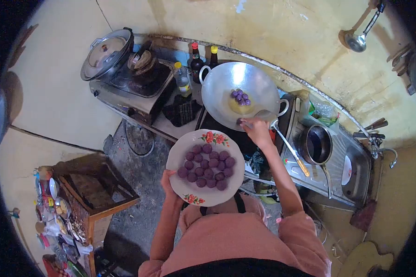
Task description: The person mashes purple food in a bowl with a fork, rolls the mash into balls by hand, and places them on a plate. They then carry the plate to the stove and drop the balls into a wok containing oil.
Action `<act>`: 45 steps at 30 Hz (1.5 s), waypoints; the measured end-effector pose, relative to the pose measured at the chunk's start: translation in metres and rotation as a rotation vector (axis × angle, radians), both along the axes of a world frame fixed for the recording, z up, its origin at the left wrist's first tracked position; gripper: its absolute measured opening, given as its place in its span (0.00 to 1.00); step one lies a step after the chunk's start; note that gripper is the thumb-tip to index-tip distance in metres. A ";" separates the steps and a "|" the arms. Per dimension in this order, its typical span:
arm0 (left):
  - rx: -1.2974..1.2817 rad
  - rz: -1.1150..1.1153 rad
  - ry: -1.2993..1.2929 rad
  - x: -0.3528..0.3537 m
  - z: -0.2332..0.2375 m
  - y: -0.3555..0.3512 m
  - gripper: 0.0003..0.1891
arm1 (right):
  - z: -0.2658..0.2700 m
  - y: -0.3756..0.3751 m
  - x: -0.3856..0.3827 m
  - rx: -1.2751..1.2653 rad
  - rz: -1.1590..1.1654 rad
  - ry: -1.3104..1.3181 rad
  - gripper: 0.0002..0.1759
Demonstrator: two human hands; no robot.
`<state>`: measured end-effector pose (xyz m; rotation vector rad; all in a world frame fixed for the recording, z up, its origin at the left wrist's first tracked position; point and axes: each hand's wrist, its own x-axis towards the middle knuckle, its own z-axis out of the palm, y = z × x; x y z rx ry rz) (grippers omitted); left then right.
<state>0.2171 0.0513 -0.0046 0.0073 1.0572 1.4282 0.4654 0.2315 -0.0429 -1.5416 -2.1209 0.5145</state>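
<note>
My left hand (169,185) grips the left rim of a white plate (178,159) with red flowers. Several round purple dough balls (204,164) lie spread over it. My right hand (259,131) is at the near rim of a large silver wok (222,92), its fingers pinched on one purple dough ball (239,122). A small cluster of shiny purple balls (240,97) sits in yellowish oil (241,109) at the wok's bottom. Beside my right hand a spatula (289,147) leans over the wok's rim, its wooden-tipped handle pointing toward the sink.
Left of the wok are a stove (138,87) with a lidded pot (107,53), a yellow-capped bottle (182,79) and dark sauce bottles (196,62). On the right, a dark saucepan (316,144) stands by the metal sink (356,177). A wooden table (94,198) is lower left.
</note>
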 end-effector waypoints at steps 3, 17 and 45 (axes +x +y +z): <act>0.008 -0.007 -0.062 -0.002 -0.005 0.001 0.30 | 0.046 -0.026 -0.006 -0.049 0.138 0.305 0.14; 0.046 -0.027 -0.079 0.004 0.006 0.005 0.30 | 0.073 -0.123 -0.021 0.203 0.335 -0.149 0.17; 0.071 -0.061 -0.112 0.003 -0.006 0.006 0.30 | 0.081 -0.128 -0.016 0.212 0.220 0.252 0.18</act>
